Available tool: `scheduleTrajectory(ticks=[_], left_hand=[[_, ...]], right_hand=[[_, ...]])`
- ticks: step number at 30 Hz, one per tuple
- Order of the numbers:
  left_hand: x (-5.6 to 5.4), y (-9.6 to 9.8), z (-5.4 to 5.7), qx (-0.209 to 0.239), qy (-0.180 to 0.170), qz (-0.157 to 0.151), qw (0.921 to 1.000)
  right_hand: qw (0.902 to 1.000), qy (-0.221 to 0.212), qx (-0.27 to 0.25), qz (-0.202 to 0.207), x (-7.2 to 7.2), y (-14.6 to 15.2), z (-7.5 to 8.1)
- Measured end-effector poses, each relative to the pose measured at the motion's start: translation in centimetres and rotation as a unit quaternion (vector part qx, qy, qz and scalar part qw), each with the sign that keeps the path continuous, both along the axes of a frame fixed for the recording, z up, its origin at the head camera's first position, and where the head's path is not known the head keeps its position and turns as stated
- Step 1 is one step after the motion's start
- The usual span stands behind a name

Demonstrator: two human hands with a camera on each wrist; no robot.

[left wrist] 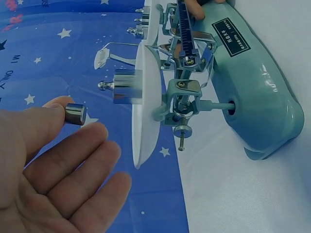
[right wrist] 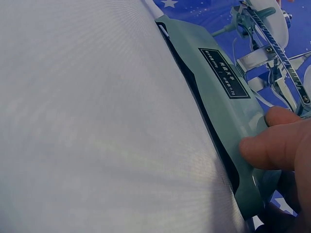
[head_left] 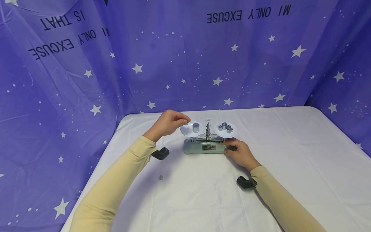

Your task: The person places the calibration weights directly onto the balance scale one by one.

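A pan balance with a pale green base (head_left: 191, 147) stands on the table. My left hand (head_left: 169, 123) pinches a small metal cylinder weight (left wrist: 75, 114) near the outer rim of the left pan (head_left: 185, 131); the other fingers spread loosely. One larger knobbed weight (head_left: 195, 128) stands on that pan. Several knobbed weights (head_left: 224, 126) are grouped on the right pan (head_left: 218, 133). My right hand (head_left: 241, 155) grips the right end of the base, its thumb (right wrist: 262, 148) against the front face. Part of that hand's fingers is hidden behind the base.
Nearer to me, a small metal weight (head_left: 160, 177) lies on the white tablecloth (head_left: 203, 199). A purple star-patterned curtain (head_left: 185, 58) closes off the back and sides. Each wrist carries a black mount (head_left: 246, 182).
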State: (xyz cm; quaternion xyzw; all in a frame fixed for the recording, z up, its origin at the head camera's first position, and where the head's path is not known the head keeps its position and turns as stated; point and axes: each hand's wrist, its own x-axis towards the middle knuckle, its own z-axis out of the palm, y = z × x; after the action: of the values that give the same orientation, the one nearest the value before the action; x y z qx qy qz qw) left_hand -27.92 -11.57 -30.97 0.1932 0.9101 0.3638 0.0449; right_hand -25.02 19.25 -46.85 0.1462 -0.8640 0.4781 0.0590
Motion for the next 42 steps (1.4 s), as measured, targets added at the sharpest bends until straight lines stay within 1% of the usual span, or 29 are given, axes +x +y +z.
scheduleTrajectory(ticks=[4, 11, 19, 23, 27, 31, 34, 38, 42], left_hand=[[-0.3, 0.3, -0.3, -0.008, 0.01, 0.003, 0.9999], [-0.7, 0.6, -0.9, -0.006, 0.014, 0.01, 0.9998], [-0.8, 1.1, -2.0, -0.029, 0.049, 0.009, 0.9983], [-0.8, 1.1, -2.6, -0.026, 0.059, 0.009, 0.9979], [-0.7, 1.2, -3.0, -0.021, 0.086, 0.004, 0.9961], [-0.8, 1.3, -3.3, -0.012, 0.1, 0.009, 0.9948], [-0.9, 1.5, -3.6, -0.01, 0.1, 0.019, 0.9948], [-1.0, 1.6, -4.0, -0.016, 0.089, 0.028, 0.9955], [-1.1, 1.6, -4.3, -0.022, 0.082, 0.032, 0.9959]], right_hand=[[1.0, 0.0, -0.001, 0.001, 0.1, 0.0, 0.1], [1.0, -0.002, -0.005, 0.004, 0.2, 0.0, 0.3], [1.0, -0.004, -0.007, 0.0, 0.2, -0.1, 0.3], [1.0, -0.002, -0.006, -0.002, 0.2, -0.2, 0.3], [1.0, -0.003, -0.007, -0.003, 0.3, -0.2, 0.4], [1.0, -0.002, -0.006, -0.004, 0.3, -0.2, 0.4], [1.0, -0.001, -0.005, -0.004, 0.3, -0.2, 0.4], [1.0, -0.002, -0.007, -0.002, 0.3, -0.2, 0.3], [1.0, -0.001, -0.008, -0.002, 0.2, -0.1, 0.3]])
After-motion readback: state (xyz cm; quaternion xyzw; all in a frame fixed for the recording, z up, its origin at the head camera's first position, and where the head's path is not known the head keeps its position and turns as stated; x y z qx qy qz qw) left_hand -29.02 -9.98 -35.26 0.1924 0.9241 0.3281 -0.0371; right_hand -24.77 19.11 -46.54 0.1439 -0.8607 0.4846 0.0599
